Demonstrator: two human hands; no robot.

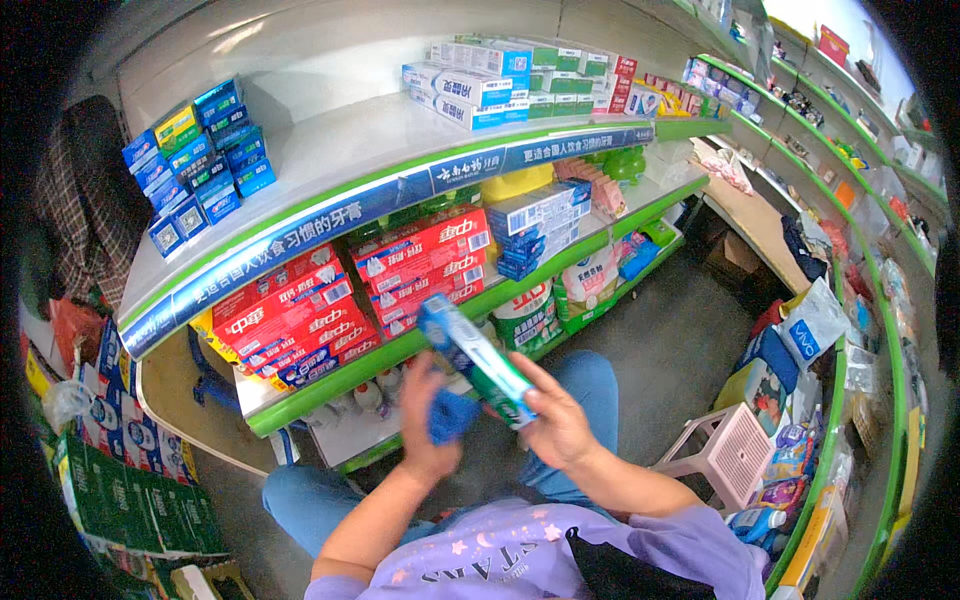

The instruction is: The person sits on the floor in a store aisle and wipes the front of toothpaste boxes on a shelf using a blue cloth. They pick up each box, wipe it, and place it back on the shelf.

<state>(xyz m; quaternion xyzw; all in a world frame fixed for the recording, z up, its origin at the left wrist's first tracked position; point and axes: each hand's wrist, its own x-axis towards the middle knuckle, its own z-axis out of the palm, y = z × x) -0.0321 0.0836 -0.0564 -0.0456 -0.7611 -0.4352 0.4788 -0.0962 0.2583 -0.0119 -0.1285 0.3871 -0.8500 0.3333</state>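
Note:
My right hand (559, 416) grips one end of a long blue, white and green toothpaste box (480, 360), tilted up and away from me above my knees. Blurred by motion, my left hand (424, 427) is close below the box's far part. In it is a crumpled blue cloth (452, 417). Whether the cloth or my left fingers touch the box, I cannot tell. Just beyond the box, stacked red toothpaste boxes (424, 262) stand on the middle shelf.
Small blue boxes (202, 165) are piled at the left of the top shelf (322, 142); white and green boxes (480, 82) are stacked farther right. Detergent bags (589, 285) sit low down. A pink plastic stool (724, 454) stands at right, green cartons (135, 495) at left.

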